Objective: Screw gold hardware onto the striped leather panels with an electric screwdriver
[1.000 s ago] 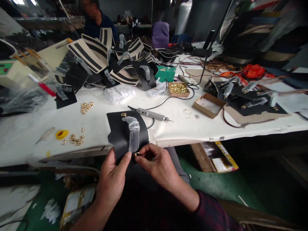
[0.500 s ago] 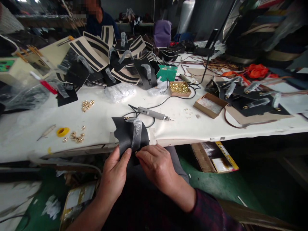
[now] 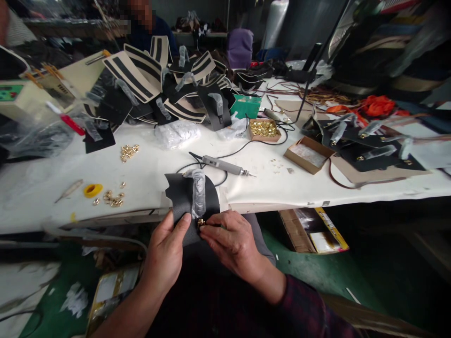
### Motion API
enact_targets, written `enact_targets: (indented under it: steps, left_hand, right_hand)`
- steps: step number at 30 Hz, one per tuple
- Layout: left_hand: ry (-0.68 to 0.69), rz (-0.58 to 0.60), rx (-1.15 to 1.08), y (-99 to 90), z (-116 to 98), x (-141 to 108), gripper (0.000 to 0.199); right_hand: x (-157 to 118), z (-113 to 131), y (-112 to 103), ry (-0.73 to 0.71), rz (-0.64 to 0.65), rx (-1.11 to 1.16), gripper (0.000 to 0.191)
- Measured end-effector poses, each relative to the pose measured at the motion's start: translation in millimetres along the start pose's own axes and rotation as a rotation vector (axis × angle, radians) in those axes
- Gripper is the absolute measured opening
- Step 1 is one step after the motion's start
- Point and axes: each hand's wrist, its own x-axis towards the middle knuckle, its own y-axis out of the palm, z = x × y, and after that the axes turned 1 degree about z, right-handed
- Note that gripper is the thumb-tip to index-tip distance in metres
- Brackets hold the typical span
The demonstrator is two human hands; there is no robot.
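Note:
A black leather piece (image 3: 179,197) with a jagged left edge is held at the table's front edge. Its handle strap (image 3: 199,193) is wrapped in clear plastic. My left hand (image 3: 165,253) grips the piece's lower left part, thumb on top. Just below the strap's near end sits a small gold metal fitting (image 3: 200,222). My right hand (image 3: 234,241) pinches this fitting between thumb and fingers against the leather. Beyond the piece, a grey electric screwdriver (image 3: 227,166) lies on the table, its bit pointing right.
Loose gold fittings (image 3: 113,199) and a yellow tape roll (image 3: 93,190) lie at left. Boxes of gold parts (image 3: 263,129) and clear pieces (image 3: 308,155) stand beyond the screwdriver. Black panels (image 3: 214,105) are heaped at the back; a person (image 3: 160,35) sits behind them.
The leather piece has tilted slightly, and the gold fitting by my right fingertips shows more fully. My right fingers have shifted a little on it. My left hand keeps its hold.

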Motion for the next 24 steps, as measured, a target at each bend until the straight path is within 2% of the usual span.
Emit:
enact_targets:
  steps: [3, 6, 7, 9, 11, 14, 18, 21, 22, 24]
  left_hand:
    - [-0.022, 0.021, -0.102, 3.3, -5, -2, 0.062]
    - [-0.07, 0.058, -0.208, 5.1, -8, -7, 0.065]
    - [-0.085, 0.08, -0.224, 4.5, -9, -10, 0.063]
    - [-0.128, 0.146, -0.226, 1.2, -8, -14, 0.06]
    - [-0.185, 0.211, -0.201, -4.0, -7, -16, 0.054]
    - [-0.213, 0.267, -0.22, -11.4, -8, -8, 0.043]
    - [-0.231, 0.267, -0.333, -15.0, -18, 11, 0.042]
    - [-0.252, 0.26, -0.281, -13.3, -24, 19, 0.042]
    - [-0.233, 0.256, -0.244, -12.5, -24, 21, 0.042]
    - [-0.137, 0.232, -0.14, -11.4, -21, 21, 0.042]
  right_hand:
    - [-4, -2, -3, 0.101, -0.12, 0.094, 0.02]
    - [-2, -8, -7, 0.405, -0.315, 0.227, 0.032]
    - [0, -11, -9, 0.535, -0.323, 0.333, 0.038]
    - [5, -15, -14, 0.75, -0.232, 0.632, 0.044]
    - [7, -17, -18, 0.849, -0.106, 0.895, 0.042]
    - [4, -16, -19, 0.857, -0.021, 0.998, 0.041]
    - [-8, -16, -17, 0.785, 0.104, 0.921, 0.037]
    - [-11, -17, -20, 0.694, 0.181, 0.829, 0.034]
    - [-10, -17, -22, 0.659, 0.176, 0.762, 0.032]
    - [-4, -16, -28, 0.566, 0.056, 0.555, 0.025]
